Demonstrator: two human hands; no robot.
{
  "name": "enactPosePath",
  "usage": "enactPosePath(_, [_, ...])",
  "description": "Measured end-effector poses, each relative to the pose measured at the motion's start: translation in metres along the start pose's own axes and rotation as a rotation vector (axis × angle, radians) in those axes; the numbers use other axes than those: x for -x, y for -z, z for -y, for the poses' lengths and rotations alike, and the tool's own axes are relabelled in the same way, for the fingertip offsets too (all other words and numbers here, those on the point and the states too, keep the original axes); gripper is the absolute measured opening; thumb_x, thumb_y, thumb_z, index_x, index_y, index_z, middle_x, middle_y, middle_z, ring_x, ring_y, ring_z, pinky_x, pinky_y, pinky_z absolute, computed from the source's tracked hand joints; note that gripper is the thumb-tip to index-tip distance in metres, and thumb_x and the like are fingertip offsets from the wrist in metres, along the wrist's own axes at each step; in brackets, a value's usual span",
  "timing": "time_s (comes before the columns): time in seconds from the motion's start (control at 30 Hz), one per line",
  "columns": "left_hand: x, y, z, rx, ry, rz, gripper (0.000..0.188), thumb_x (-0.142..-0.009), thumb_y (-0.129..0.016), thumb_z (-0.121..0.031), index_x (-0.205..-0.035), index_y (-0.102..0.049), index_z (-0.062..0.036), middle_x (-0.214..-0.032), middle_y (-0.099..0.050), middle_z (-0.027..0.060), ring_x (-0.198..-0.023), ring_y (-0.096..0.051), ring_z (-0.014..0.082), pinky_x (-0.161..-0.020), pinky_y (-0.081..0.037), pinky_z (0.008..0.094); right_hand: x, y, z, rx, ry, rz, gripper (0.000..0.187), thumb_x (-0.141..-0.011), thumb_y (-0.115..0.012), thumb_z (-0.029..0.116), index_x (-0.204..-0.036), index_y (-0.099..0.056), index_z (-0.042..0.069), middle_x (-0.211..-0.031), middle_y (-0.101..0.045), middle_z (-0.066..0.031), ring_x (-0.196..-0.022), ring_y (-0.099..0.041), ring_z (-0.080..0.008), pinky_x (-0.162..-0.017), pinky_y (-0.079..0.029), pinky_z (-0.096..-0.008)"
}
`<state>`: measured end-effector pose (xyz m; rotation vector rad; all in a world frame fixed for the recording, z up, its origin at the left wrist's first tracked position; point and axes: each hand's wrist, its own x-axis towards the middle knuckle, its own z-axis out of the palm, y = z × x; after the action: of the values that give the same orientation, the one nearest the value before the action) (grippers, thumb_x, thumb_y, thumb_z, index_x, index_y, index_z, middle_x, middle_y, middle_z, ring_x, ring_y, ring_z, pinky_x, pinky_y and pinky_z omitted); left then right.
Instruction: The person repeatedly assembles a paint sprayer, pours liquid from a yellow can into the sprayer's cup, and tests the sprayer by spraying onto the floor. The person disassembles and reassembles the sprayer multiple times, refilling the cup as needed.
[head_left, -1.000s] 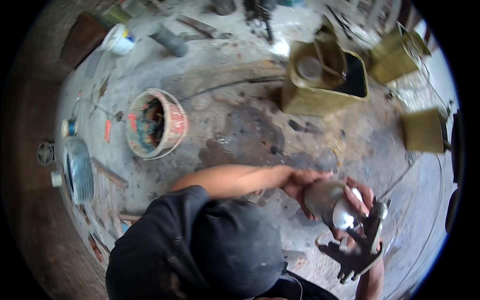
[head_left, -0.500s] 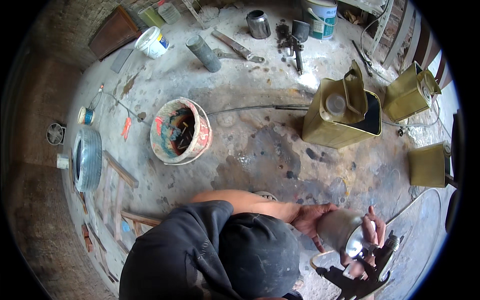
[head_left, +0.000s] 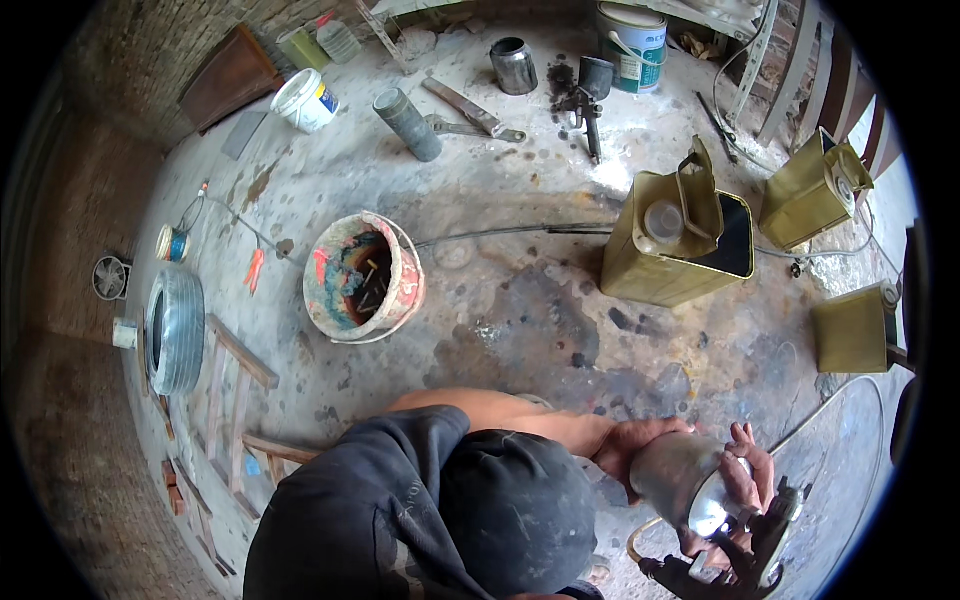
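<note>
At the lower right, my left hand (head_left: 640, 447) grips the closed end of a silvery metal cup (head_left: 672, 475), its forearm stretching across from the left. The cup lies tilted on its side, its other end toward a dark spray gun (head_left: 765, 545). Around that end, where cup and gun meet, my right hand (head_left: 748, 470) is curled; its lower part is partly hidden behind the gun. A pale hose (head_left: 640, 535) runs by the gun's handle. Whether cup and gun are screwed together I cannot tell.
A paint-stained bucket (head_left: 412, 285) holding sticks stands left of centre. Cut-open yellowish tins (head_left: 640, 270) stand at the right. Farther off are a second spray gun (head_left: 592, 125), a grey cylinder (head_left: 408, 125) and a paint pail (head_left: 640, 75). A tyre (head_left: 180, 330) and wooden frames (head_left: 240, 350) are left.
The whole view has shifted slightly. My right fingers have moved a little around the cup's end, and the cup has turned slightly; both hands keep their hold.
</note>
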<state>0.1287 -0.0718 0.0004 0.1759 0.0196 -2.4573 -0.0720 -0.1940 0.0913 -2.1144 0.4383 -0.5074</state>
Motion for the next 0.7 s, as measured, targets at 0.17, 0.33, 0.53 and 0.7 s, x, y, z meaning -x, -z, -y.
enactPosePath(0.17, [0.003, -0.013, -0.015, -0.244, -0.02, -0.03, 0.075, -0.097, -0.038, -0.074, -0.139, -0.058, -0.0151, -0.124, -0.069, 0.0099, -0.104, -0.069, 0.0263, -0.065, -0.059, 0.0442, -0.016, 0.024, 0.042, 0.137, 0.138, 0.115, 0.046, -0.085, -0.077, 0.033, -0.123, -0.068, 0.008, -0.117, -0.065, -0.0248, -0.125, -0.061, -0.0491, -0.115, -0.033, -0.0695])
enactPosePath(0.33, [0.012, 0.009, -0.003, -0.223, -0.058, -0.246, 0.067, -0.099, -0.043, -0.066, -0.144, -0.054, -0.017, -0.13, -0.066, 0.0068, -0.112, -0.066, 0.0241, -0.067, -0.062, 0.0427, -0.042, 0.026, 0.051, 0.163, 0.181, 0.241, 0.066, -0.078, -0.081, 0.04, -0.131, -0.064, 0.005, -0.126, -0.061, -0.0239, -0.13, -0.057, -0.0462, -0.116, -0.036, -0.0651])
enactPosePath(0.53, [-0.006, -0.019, -0.034, -0.107, 0.089, -0.085, 0.067, -0.103, -0.033, -0.062, -0.141, -0.053, -0.0105, -0.12, -0.069, 0.0116, -0.089, -0.071, 0.0238, -0.051, -0.057, 0.0391, -0.027, 0.039, 0.057, 0.064, 0.128, 0.128, 0.079, -0.07, -0.087, 0.035, -0.137, -0.06, 0.003, -0.132, -0.059, -0.0191, -0.137, -0.053, -0.0415, -0.119, -0.036, -0.0601])
enactPosePath(0.7, [-0.001, -0.02, -0.03, -0.099, 0.018, -0.155, 0.064, -0.103, -0.033, -0.062, -0.142, -0.052, -0.0132, -0.12, -0.068, 0.0114, -0.094, -0.071, 0.0249, -0.056, -0.058, 0.0432, -0.025, 0.026, 0.067, 0.063, 0.013, 0.0, 0.075, -0.074, -0.089, 0.041, -0.133, -0.061, 0.003, -0.126, -0.06, -0.02, -0.133, -0.057, -0.0421, -0.115, -0.042, -0.0588])
